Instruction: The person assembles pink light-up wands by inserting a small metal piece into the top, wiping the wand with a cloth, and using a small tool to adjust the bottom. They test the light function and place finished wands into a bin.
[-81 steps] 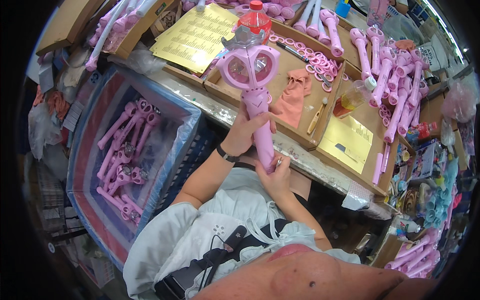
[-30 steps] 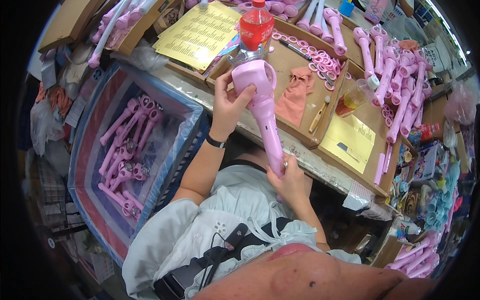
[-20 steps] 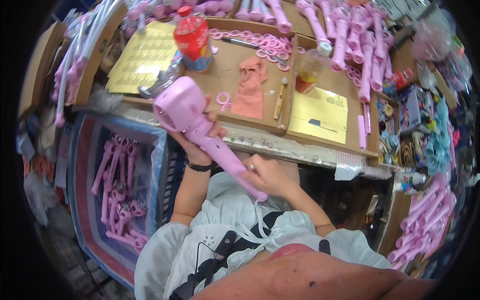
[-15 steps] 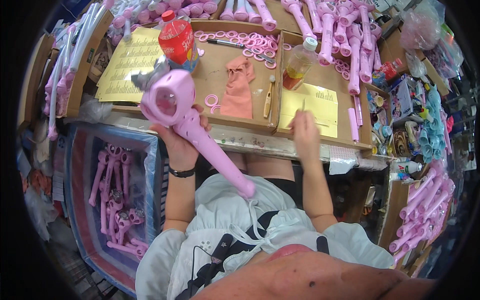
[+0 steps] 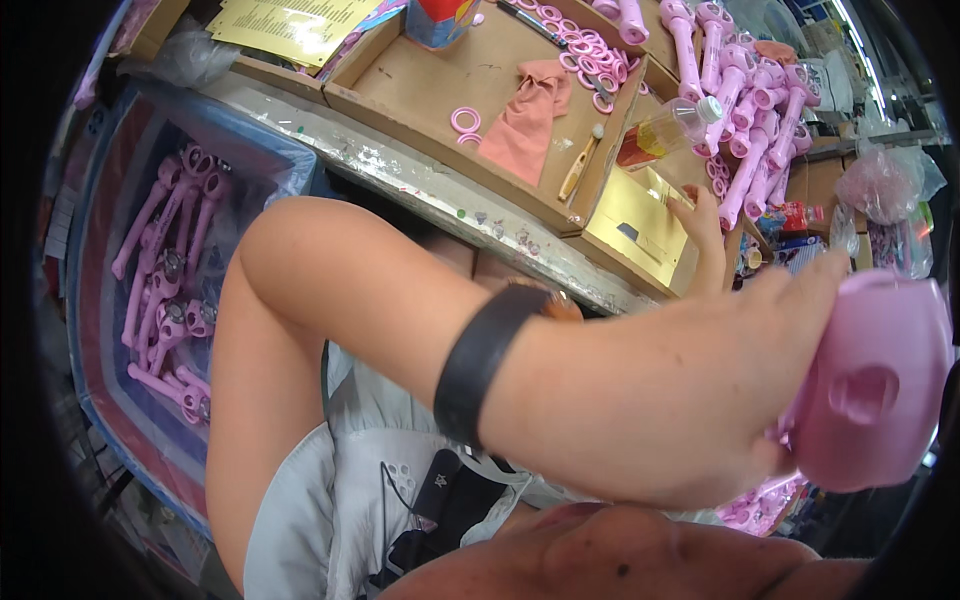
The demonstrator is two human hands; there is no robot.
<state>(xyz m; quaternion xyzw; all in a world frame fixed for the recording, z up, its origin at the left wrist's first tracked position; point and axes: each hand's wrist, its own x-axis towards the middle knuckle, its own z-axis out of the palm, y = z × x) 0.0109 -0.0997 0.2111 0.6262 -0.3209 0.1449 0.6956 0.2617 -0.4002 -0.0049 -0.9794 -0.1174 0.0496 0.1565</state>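
My left arm point(image 5: 400, 270), with a black band on the wrist, crosses in front of me to the right. At its end my left hand point(image 5: 680, 395) is closed on a pink plastic casing point(image 5: 870, 385), whose rounded head has an opening in it. The casing's long handle is mostly hidden. Beyond it, my right hand point(image 5: 705, 225) hovers at the yellow sheet point(image 5: 635, 215) in the right-hand tray, fingers bent and apart, with nothing visible in them. Next to that sheet leans a clear bottle point(image 5: 665, 135) with amber liquid.
A cardboard tray point(image 5: 400, 120) holds an orange cloth point(image 5: 530, 120), pink rings point(image 5: 590, 60) and a small brush point(image 5: 580, 170). Pink casings point(image 5: 740, 90) pile up at the far right. On the left, a blue-lined bin point(image 5: 250, 160) contains more pink casings point(image 5: 160, 260).
My left hand has swung the pink casing from over the left of the bench to the far right, close to the camera. The view has turned, and my right hand stays by the yellow sheet.
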